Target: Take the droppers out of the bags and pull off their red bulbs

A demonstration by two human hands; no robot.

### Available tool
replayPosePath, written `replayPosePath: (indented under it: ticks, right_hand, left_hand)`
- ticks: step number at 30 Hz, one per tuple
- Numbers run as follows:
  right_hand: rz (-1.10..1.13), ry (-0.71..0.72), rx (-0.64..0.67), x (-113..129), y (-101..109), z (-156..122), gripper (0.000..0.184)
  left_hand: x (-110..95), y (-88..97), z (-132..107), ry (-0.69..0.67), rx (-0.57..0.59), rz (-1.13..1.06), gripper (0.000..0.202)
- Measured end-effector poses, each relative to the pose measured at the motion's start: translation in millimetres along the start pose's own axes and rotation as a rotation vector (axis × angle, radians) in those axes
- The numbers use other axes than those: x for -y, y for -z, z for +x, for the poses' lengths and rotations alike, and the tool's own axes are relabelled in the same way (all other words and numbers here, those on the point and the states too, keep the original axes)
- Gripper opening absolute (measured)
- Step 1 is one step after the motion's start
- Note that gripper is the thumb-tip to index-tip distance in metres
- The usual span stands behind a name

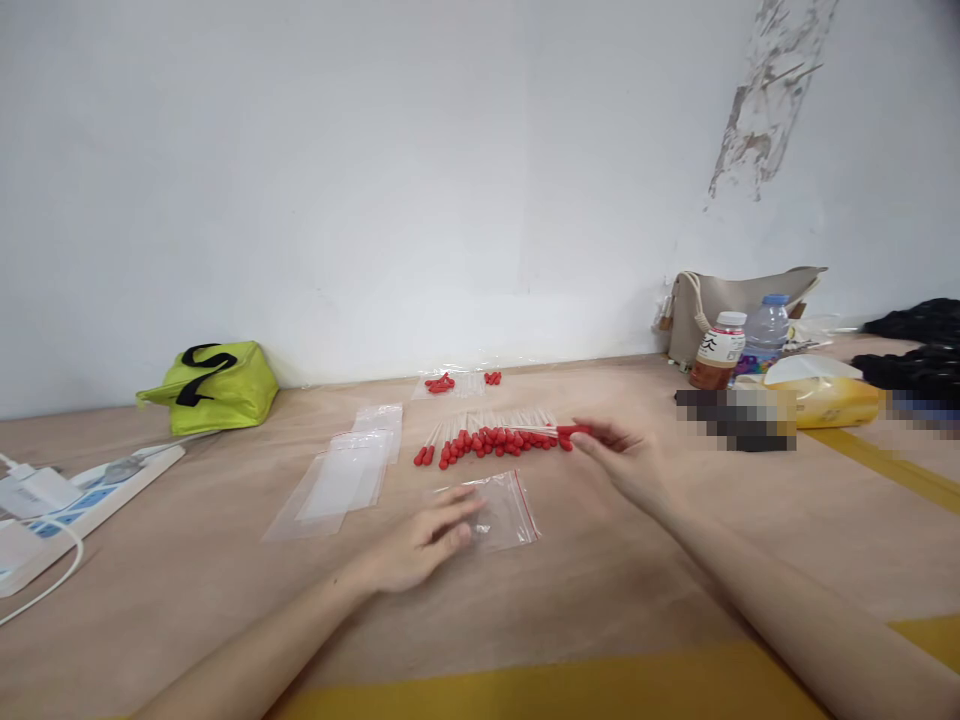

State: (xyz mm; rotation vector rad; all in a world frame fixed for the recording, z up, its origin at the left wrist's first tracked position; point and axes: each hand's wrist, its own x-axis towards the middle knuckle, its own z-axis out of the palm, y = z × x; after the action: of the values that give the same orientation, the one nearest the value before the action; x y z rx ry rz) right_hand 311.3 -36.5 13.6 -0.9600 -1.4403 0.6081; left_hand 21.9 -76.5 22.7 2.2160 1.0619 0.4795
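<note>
My left hand [427,540] rests over the left end of a clear zip bag [504,510] with a red seal line. Its fingers are stretched out and a little apart, slightly blurred. Between the thumb and fingers of my right hand [619,455] are red-tipped sticks [574,431], pinched at their red ends, the pale shafts pointing left. Just beyond the bag lies a row of red-tipped sticks [495,440], red ends toward me. How many sticks my right hand holds is hidden by the fingers.
More clear zip bags [341,480] overlap to the left. Filled bags of red-tipped sticks [440,383] lie by the wall. A green bag [221,388] and power strip [90,510] stand at left; drink bottles [718,350], a beige bag [739,290] and a yellow packet [832,398] at right.
</note>
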Motion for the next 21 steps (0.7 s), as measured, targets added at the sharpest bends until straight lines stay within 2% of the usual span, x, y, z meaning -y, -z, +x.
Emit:
replayPosePath:
  ticks: [2, 3, 6, 9, 11, 13, 16, 19, 21]
  right_hand:
    - [-0.142, 0.232, 0.049, 7.8, -18.5, -14.0, 0.025]
    - [-0.21, 0.39, 0.105, 11.0, -26.0, -20.3, 0.022]
    - [-0.404, 0.8, 0.314, 16.2, -38.7, -32.9, 0.027]
    - [-0.529, 0.988, 0.452, 15.1, -41.5, -36.7, 0.033]
    - [-0.551, 1.022, 0.506, 12.6, -41.5, -36.6, 0.033]
    - [-0.548, 0.994, 0.536, 9.8, -40.3, -35.3, 0.033]
    - [-0.522, 0.846, 0.506, 5.8, -34.0, -31.4, 0.034]
    - [-0.464, 0.661, 0.434, 0.1, -24.1, -26.2, 0.028]
    - [-0.423, 0.57, 0.392, -5.0, -18.8, -23.7, 0.027]
  left_hand:
    - [-11.6, -3.4, 15.8, 0.157, -0.171, -0.317, 0.038]
    - [-17.8, -5.9, 24.5, 0.246, -0.216, -0.518, 0.035]
    - [-34.0, -17.1, 46.2, 0.423, -0.235, -0.996, 0.022]
    - [-41.2, -30.3, 54.3, 0.493, -0.256, -1.141, 0.011]
    - [-39.9, -32.8, 54.2, 0.53, -0.288, -1.133, 0.008]
    - [-33.7, -23.3, 53.7, 0.518, -0.319, -1.029, 0.01]
    - [-15.0, 16.0, 58.3, 0.467, -0.33, -0.688, 0.02]
    - [11.0, 65.6, 70.2, 0.517, -0.389, -0.571, 0.023]
    - [27.6, 89.2, 79.8, 0.559, -0.382, -0.524, 0.021]
